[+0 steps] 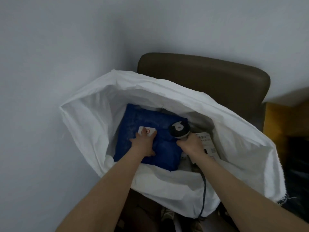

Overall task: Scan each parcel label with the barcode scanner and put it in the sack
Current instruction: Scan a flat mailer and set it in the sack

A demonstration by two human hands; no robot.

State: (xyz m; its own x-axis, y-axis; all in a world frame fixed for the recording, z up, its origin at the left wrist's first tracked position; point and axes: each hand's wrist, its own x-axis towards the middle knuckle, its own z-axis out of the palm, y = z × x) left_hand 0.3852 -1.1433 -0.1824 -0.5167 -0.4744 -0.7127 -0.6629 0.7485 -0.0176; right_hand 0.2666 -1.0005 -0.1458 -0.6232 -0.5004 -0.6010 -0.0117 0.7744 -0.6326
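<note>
While left hand (143, 144) overlaps label (148, 130), print unreadable, right hand (190, 144) hiding scanner (179, 129) handle.

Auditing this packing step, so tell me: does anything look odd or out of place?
The blue parcel already lies inside the sack while the right hand aims the scanner at its label; the left hand partly covers that label.

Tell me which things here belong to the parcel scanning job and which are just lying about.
Job: blue parcel, its white label, barcode scanner, white sack, labelled parcel beside the blue one.
Lying about: brown chair, yellow furniture at right.
</note>
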